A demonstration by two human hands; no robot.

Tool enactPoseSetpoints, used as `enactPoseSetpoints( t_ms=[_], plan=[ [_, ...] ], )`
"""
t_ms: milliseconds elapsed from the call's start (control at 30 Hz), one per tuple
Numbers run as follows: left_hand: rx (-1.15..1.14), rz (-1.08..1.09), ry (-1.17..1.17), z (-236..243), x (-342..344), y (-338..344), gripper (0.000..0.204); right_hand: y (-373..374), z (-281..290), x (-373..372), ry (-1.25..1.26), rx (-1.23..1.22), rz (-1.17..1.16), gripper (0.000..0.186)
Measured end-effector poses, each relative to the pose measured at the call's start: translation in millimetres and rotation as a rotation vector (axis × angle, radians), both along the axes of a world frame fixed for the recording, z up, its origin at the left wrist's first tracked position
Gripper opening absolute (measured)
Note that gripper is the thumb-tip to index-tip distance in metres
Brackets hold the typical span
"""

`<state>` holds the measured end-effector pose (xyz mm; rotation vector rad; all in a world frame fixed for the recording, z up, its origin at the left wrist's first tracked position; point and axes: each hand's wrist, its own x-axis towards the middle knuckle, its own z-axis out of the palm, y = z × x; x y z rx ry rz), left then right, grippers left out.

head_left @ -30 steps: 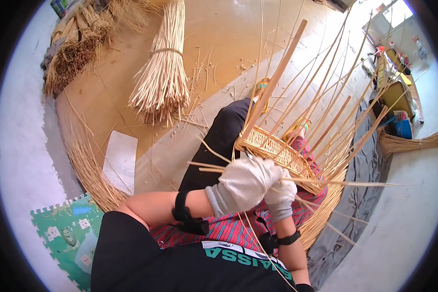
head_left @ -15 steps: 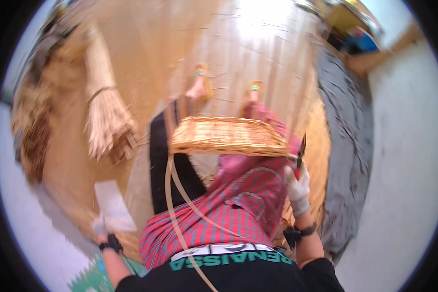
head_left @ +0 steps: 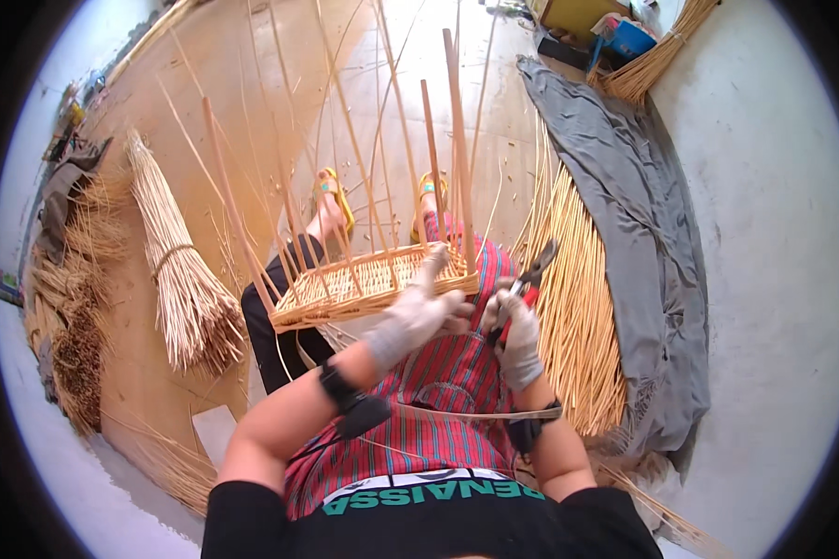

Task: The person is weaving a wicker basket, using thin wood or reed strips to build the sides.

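A shallow rectangular wicker basket (head_left: 331, 303) rests over my lap, slightly tilted, with several long thin rods and a few thicker stakes rising from it. My left hand (head_left: 410, 317), in a pale glove, reaches across to the basket's near right side. Its fingers are spread, one stretched over the rim, and part of the rim is hidden beneath them. Just right of the basket, my gloved right hand (head_left: 517, 345) is closed around red-handled pruning shears (head_left: 531, 275), dark blades pointing up and away. A pale flat strip (head_left: 466, 413) crosses in front of my right wrist.
A tied bundle of peeled rods (head_left: 182, 270) lies on the floor at left, beside darker bundles (head_left: 75, 345). At right, loose rods (head_left: 578, 317) lie partly under a grey cloth (head_left: 639, 224) along the wall. A blue container (head_left: 629, 39) stands at far right.
My left hand has come from beside the white sheet at lower left to the basket. The right hand, with the shears, has moved inward. The basket has shifted left and tilted.
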<state>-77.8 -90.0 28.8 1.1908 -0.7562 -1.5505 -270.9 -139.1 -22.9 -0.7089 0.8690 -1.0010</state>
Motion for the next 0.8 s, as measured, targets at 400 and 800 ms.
enactPoseSetpoints(
  t_ms=[400,800],
  plan=[
    [-0.077,0.200,-0.087,92.7,45.1,83.8,0.038,-56.9,23.4,-0.3,-0.350,0.216,0.114,0.016],
    [-0.556,0.014,-0.308,178.8,106.0,62.2,0.040,-75.7,249.4,3.2,-0.312,-0.608,0.140,0.015]
  ],
)
